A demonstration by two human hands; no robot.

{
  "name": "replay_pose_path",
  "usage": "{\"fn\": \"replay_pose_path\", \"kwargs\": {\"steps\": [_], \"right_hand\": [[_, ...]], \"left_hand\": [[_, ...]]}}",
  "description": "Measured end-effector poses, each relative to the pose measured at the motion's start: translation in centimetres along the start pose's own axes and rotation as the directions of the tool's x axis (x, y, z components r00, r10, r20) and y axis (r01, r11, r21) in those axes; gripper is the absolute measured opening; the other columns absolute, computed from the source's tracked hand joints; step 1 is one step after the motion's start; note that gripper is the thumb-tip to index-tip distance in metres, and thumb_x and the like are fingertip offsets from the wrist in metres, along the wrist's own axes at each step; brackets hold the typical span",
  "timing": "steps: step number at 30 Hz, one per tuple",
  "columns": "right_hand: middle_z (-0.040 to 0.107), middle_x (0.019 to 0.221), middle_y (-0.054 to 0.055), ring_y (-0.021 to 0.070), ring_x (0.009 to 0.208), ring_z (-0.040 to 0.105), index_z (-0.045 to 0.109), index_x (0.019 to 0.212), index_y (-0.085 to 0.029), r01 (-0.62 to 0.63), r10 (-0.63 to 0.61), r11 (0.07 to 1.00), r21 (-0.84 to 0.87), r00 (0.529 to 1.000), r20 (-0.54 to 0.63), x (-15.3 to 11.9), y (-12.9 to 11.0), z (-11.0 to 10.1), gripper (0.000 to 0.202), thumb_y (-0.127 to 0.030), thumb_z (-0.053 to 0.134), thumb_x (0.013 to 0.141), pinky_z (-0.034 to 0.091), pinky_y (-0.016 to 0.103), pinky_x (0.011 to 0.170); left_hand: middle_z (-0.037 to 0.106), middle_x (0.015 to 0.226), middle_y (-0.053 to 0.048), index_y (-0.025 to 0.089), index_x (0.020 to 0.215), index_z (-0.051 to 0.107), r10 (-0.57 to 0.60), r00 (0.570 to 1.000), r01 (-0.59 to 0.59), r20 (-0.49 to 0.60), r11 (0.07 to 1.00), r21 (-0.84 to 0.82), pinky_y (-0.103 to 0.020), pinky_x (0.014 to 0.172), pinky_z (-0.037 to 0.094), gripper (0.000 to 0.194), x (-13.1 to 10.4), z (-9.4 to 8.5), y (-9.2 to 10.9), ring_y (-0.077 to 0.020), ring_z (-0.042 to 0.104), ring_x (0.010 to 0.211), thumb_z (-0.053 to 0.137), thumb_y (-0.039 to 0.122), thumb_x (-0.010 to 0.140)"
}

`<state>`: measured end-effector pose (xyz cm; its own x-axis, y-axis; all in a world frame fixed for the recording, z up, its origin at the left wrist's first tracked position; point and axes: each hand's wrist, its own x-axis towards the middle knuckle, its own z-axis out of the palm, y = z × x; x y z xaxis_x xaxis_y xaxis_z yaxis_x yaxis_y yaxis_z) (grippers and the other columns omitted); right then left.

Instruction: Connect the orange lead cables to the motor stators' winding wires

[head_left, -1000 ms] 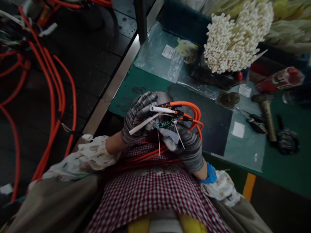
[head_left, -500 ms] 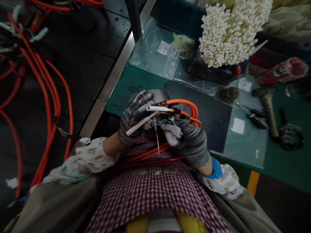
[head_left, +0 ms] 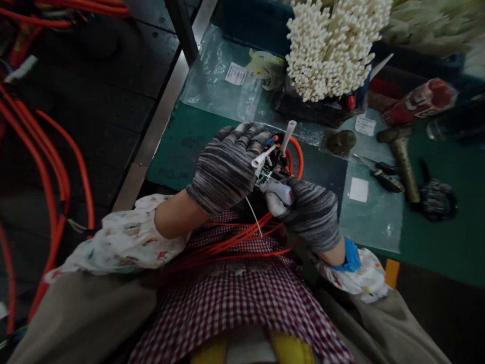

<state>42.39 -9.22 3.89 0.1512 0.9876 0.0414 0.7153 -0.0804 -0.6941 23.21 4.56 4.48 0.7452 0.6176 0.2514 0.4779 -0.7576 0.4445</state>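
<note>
Both my hands wear grey striped knit gloves and meet in front of my checked apron. My left hand [head_left: 231, 169] is closed round the wire end of an orange cable harness [head_left: 299, 154], its fingertips hidden behind the wires. White tubes [head_left: 288, 136] stick up from the bundle beside those fingers. A whitish plastic piece [head_left: 280, 192], perhaps a connector, is pinched between thumb and fingers of my right hand [head_left: 310, 210], against the bundle. A thin white strip [head_left: 253, 215], like a cable-tie tail, hangs below. Thin orange cables [head_left: 242, 237] run across my lap.
On the green table [head_left: 166, 151] stand a bundle of white-tipped sticks [head_left: 329, 50] and a red can [head_left: 420, 103]. A hammer [head_left: 403, 162], a screwdriver [head_left: 382, 177] and a tape roll [head_left: 437, 199] lie at right. Orange cables [head_left: 41, 156] hang at left.
My left hand has turned over the bundle, back of the glove now upward. The white tubes have swung from pointing left to pointing up. The view has shifted right.
</note>
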Motion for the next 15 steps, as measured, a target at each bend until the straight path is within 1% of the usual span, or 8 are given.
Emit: {"fn": "replay_pose_path", "kwargs": {"steps": [2,4,7,9,11,13,15], "right_hand": [[0.080,0.080,0.003,0.0226,0.070,0.073,0.087,0.097,-0.031,0.038,-0.043,0.993,-0.107,0.998,-0.045,0.1,0.3,-0.3,0.031,-0.058,0.072,0.103,0.052,0.034,0.065],[0.081,0.080,0.004,0.0222,0.068,0.072,0.087,0.097,-0.030,0.061,-0.076,0.983,-0.176,0.994,-0.079,0.4,0.8,-0.6,0.034,-0.057,0.068,0.106,0.048,0.035,0.062],[0.079,0.080,0.006,0.0230,0.069,0.069,0.084,0.094,-0.028,0.045,-0.082,0.965,-0.260,0.987,-0.135,0.9,1.7,-0.6,0.041,-0.061,0.064,0.107,0.043,0.036,0.061],[0.077,0.080,0.007,0.0241,0.070,0.067,0.083,0.094,-0.026,0.015,-0.071,0.950,-0.312,0.983,-0.168,1.4,2.1,-0.3,0.045,-0.065,0.063,0.106,0.042,0.037,0.062],[0.076,0.082,0.009,0.0254,0.073,0.066,0.082,0.096,-0.026,-0.009,-0.048,0.943,-0.332,0.985,-0.163,1.9,2.1,0.1,0.043,-0.064,0.063,0.106,0.044,0.038,0.066],[0.074,0.083,0.009,0.0265,0.076,0.066,0.079,0.094,-0.026,-0.039,-0.008,0.948,-0.317,0.989,-0.147,2.2,2.0,0.5,0.040,-0.061,0.062,0.106,0.046,0.039,0.070],[0.071,0.082,0.009,0.0267,0.077,0.065,0.077,0.091,-0.027,-0.069,0.028,0.956,-0.284,0.989,-0.146,2.4,1.7,0.8,0.039,-0.060,0.064,0.106,0.048,0.040,0.073]], "left_hand": [[0.071,0.159,-0.017,0.015,0.151,0.072,-0.026,0.999,0.025,0.022,1.000,0.015,-0.061,0.132,0.050,0.046,1.3,0.0,0.3,-0.0440,0.064,0.153,0.056,0.028,0.111],[0.078,0.145,-0.016,0.017,0.139,0.077,-0.077,0.996,0.079,0.054,0.997,-0.026,-0.060,0.129,0.052,0.036,2.6,-0.1,0.6,-0.0437,0.070,0.143,0.061,0.026,0.108],[0.080,0.123,-0.014,0.018,0.122,0.080,-0.175,0.975,0.185,0.135,0.981,-0.061,-0.061,0.127,0.053,0.022,4.8,-0.4,1.2,-0.0427,0.075,0.128,0.067,0.025,0.105],[0.079,0.114,-0.013,0.017,0.118,0.079,-0.223,0.956,0.232,0.192,0.972,-0.026,-0.063,0.125,0.054,0.019,6.1,-0.6,1.5,-0.0434,0.076,0.123,0.067,0.024,0.106],[0.078,0.108,-0.012,0.016,0.117,0.078,-0.230,0.948,0.233,0.222,0.972,0.010,-0.063,0.124,0.054,0.020,7.3,-0.7,1.7,-0.0430,0.077,0.121,0.063,0.027,0.109],[0.078,0.106,-0.012,0.014,0.119,0.077,-0.216,0.947,0.215,0.238,0.976,0.028,-0.060,0.125,0.054,0.026,8.2,-0.8,1.9,-0.0416,0.078,0.122,0.057,0.031,0.114],[0.078,0.106,-0.014,0.012,0.122,0.076,-0.228,0.939,0.221,0.257,0.974,0.058,-0.060,0.125,0.054,0.033,8.9,-0.8,2.1,-0.0416,0.079,0.122,0.052,0.034,0.117]]}}
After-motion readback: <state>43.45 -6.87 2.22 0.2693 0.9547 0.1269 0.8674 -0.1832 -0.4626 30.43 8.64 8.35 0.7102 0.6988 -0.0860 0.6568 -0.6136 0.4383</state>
